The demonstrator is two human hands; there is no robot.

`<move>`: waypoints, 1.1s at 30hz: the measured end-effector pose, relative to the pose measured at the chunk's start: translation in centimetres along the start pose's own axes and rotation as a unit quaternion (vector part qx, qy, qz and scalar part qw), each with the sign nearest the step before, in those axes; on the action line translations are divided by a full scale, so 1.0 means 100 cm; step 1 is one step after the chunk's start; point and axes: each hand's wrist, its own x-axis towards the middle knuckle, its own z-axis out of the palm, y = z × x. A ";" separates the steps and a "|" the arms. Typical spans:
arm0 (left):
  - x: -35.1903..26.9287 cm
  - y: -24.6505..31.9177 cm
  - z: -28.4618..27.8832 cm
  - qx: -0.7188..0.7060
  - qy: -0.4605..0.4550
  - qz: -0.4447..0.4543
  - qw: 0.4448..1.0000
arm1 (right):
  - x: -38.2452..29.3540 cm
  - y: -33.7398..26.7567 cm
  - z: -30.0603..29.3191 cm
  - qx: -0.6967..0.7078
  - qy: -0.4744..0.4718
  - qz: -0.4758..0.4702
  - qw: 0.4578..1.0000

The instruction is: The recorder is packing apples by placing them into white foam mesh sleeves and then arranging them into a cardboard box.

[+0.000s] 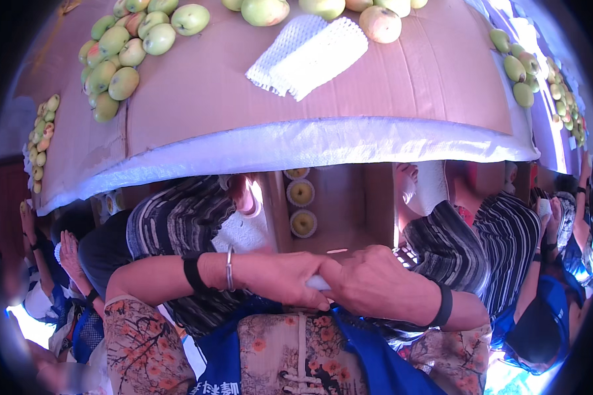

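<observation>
My left hand (284, 276) and my right hand (380, 284) meet in front of my chest, with curled fingers. Between them shows a small bit of a white thing (318, 282), probably a foam fruit net; whether fruit sits inside it is hidden. Just beyond my hands, an open cardboard box (343, 212) stands between my knees. Along its left wall sit several yellow-green apples, each in a white foam net; the clearest apple (302, 223) is nearest me. Flat white foam nets (309, 57) lie on the cardboard-covered table above the box.
Loose green apples (113, 42) are heaped at the table's left, more apples (264, 11) at the far edge and others (515, 69) at the right. White woven sheeting (316, 145) hangs over the table's near edge. Co-workers sit close on both sides, a person's hand (70, 254) visible at left.
</observation>
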 end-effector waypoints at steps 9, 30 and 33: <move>-0.031 0.013 0.036 0.318 0.099 0.029 0.942 | -0.020 -0.007 0.005 0.190 -0.058 -0.039 0.979; -0.034 -0.002 0.032 0.537 0.268 0.206 0.772 | -0.015 0.023 0.008 0.463 -0.165 0.016 0.871; -0.030 -0.001 0.035 0.461 0.280 0.182 0.822 | -0.010 0.031 0.002 0.498 -0.149 0.035 0.854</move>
